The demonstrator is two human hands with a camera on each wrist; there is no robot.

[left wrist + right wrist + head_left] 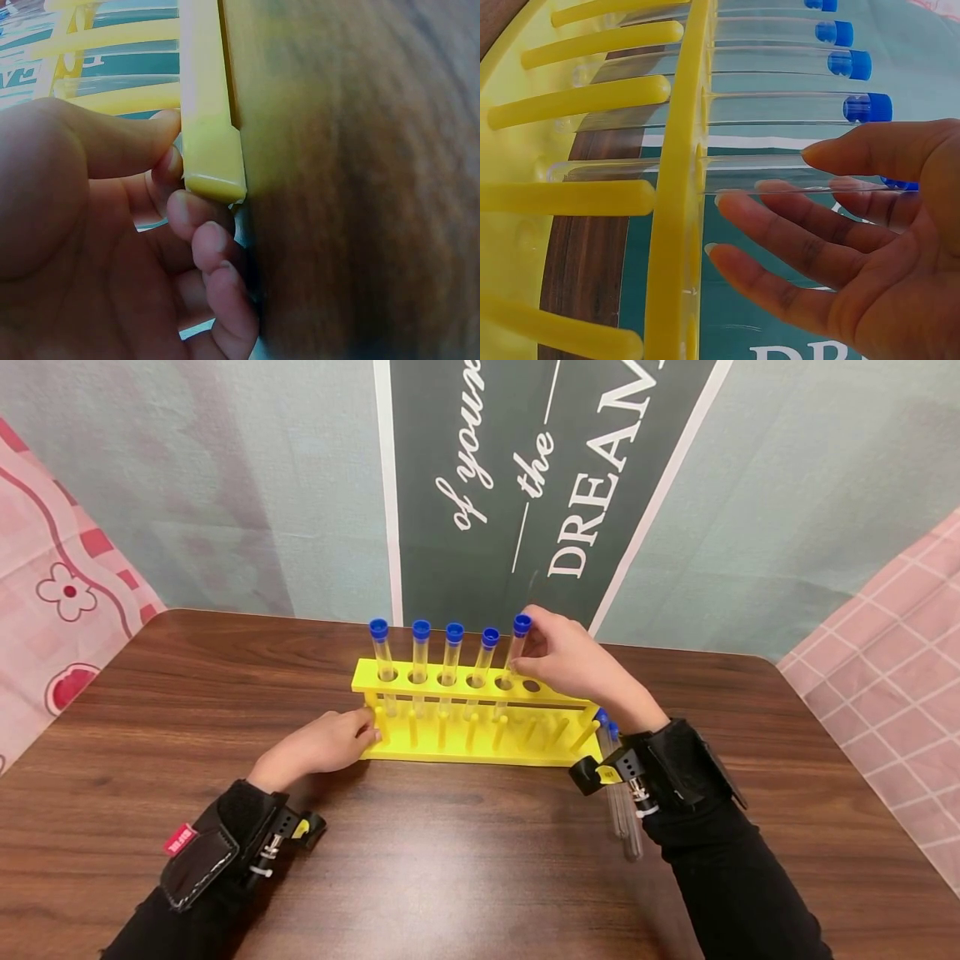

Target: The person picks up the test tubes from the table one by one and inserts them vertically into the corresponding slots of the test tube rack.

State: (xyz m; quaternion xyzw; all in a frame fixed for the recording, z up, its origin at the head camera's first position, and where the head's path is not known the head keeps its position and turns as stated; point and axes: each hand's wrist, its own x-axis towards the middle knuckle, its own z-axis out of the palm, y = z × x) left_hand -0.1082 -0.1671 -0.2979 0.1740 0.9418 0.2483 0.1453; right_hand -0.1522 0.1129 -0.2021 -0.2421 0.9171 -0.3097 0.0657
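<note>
Right hand (pixel 573 662): thumb and forefinger pinch the upper end of a test tube (pixel 514 662) just below its blue cap (pixel 522 625); the remaining fingers (pixel 780 225) extend loosely beside the glass. The tube sits slightly tilted in the fifth hole of the yellow rack (pixel 480 750), counted from that hand's far side. One empty hole (pixel 532 686) lies directly beneath the palm. Four further capped tubes (pixel 420 664) stand upright in the holes beyond.

Left hand (pixel 322 745): fingertips (pixel 187 214) curl against the rack's end post, thumb pressing its side, bracing it on the wooden table (pixel 465 868). Two spare tubes (pixel 622 810) lie on the table under the right wrist.
</note>
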